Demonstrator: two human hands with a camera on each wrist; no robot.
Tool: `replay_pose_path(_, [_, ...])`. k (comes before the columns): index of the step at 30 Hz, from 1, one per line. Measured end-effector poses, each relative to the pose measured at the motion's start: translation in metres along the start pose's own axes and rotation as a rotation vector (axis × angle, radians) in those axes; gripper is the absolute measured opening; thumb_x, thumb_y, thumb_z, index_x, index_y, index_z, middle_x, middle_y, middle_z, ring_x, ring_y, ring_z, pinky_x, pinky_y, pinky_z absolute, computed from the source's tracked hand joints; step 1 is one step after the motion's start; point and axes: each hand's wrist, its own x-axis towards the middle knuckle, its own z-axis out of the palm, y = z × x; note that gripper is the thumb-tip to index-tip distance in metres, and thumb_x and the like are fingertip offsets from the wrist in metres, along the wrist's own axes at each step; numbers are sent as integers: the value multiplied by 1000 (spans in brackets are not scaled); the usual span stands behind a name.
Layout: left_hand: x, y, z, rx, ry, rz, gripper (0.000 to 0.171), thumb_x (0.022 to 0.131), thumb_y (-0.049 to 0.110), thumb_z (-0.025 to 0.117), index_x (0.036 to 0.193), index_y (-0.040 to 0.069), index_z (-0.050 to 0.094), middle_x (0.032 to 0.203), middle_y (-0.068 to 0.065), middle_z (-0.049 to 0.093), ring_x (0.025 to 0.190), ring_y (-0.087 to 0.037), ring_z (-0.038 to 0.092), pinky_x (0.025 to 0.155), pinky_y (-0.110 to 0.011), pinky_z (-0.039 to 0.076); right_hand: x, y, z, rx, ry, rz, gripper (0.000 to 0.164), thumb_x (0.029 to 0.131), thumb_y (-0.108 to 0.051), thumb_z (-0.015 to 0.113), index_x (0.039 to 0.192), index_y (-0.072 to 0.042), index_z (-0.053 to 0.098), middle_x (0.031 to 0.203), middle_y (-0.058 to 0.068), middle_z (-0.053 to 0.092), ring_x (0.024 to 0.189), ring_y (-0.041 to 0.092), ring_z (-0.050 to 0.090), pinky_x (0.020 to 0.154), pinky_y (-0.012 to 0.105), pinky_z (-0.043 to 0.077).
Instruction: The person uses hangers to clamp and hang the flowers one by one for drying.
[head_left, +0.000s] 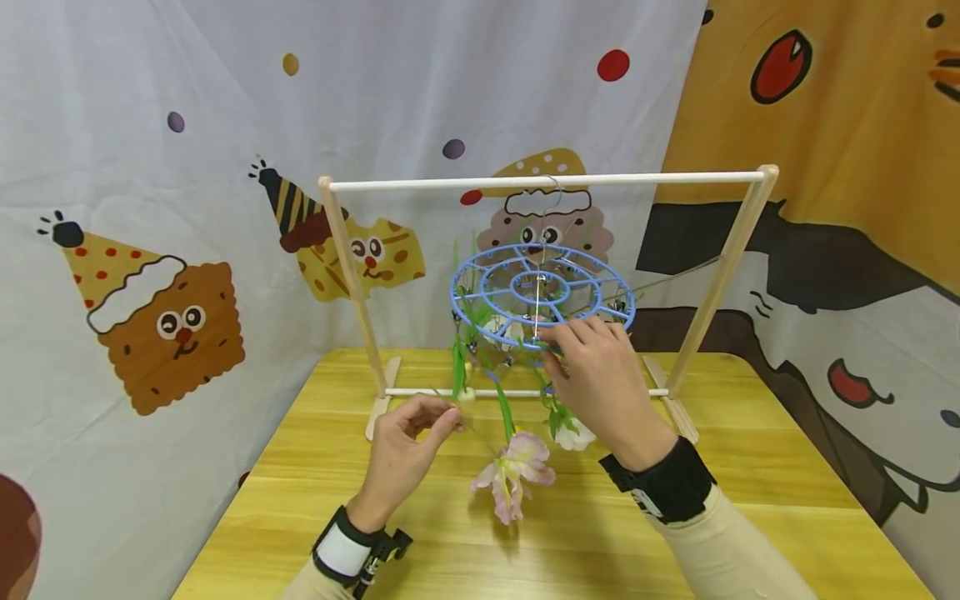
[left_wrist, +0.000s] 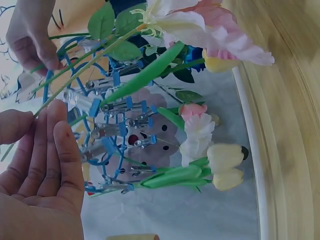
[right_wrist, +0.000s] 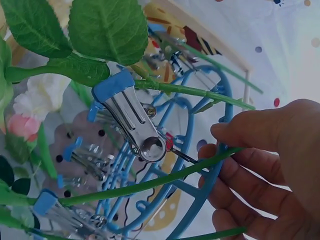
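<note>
A round blue clip hanger (right_wrist: 191,215) hangs by a metal hook, with metal clips (right_wrist: 132,120) tipped in blue around it. Artificial flowers hang from it, among them a white flower (head_left: 573,435) and cream tulips (left_wrist: 225,157). My left hand (head_left: 405,446), in front and to the left, pinches a thin green stem (left_wrist: 82,70) between thumb and fingers. That stem leads up to a pale pink artificial flower (head_left: 517,471), which hangs head down. My right hand (head_left: 600,379) holds the hanger's outer rim at the front right, thumb on one side and fingers on the other.
A wooden stand carries the hanger on its white top rod (head_left: 420,183). Its feet rest on a yellow wood-grain table (head_left: 420,542). Behind hangs a printed cloth (head_left: 360,92) with cartoon figures. Leaves and stems crowd the space beneath the hanger.
</note>
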Motion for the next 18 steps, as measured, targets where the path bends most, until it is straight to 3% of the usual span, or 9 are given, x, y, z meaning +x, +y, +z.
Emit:
replay_pose_path(6, [0, -1, 0, 12, 4, -23, 11, 111, -1, 78, 114, 9, 81, 104, -14, 86, 92, -25, 86, 88, -29, 71, -10, 16, -6, -16, 28, 6, 21, 94, -7, 96, 111, -4, 83, 105, 17, 82, 100, 41, 74, 84, 55, 57])
replay_pose_path(18, [1, -1, 1, 37, 13, -35, 10, 111, 1, 78, 114, 9, 82, 101, -16, 86, 89, -25, 85, 88, -28, 71, -20, 49, -11, -4, 49, 26, 22, 91, -3, 97, 108, -1, 82, 111, 19, 80, 105, 46, 73, 93, 64, 59])
